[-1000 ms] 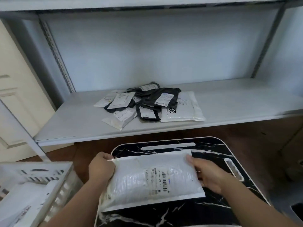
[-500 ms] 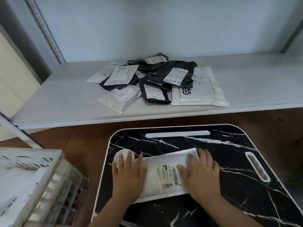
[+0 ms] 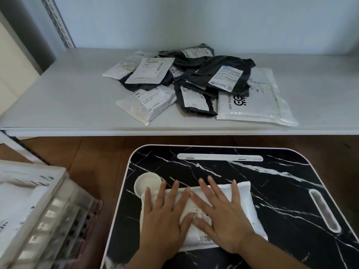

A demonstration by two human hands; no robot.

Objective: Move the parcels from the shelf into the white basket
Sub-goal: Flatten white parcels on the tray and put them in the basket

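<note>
Two flat hands, left hand (image 3: 165, 218), right hand (image 3: 223, 216), covering white parcel (image 3: 244, 206) (label mostly hidden)

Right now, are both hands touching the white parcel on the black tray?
Touching. The head view shows the left hand and right hand lying flat, fingers spread, pressed on the white parcel, which lies on the black tray.

Home storage corner used for parcel sorting, white metal rack shelf (image 3: 58, 105) with slotted upright (image 3: 58, 22), heap of labelled courier mailers (image 3: 194, 80), dark wood floor (image 3: 77, 156), cream panelled door (image 3: 11, 61), marble-print lap table (image 3: 281, 181)
</note>
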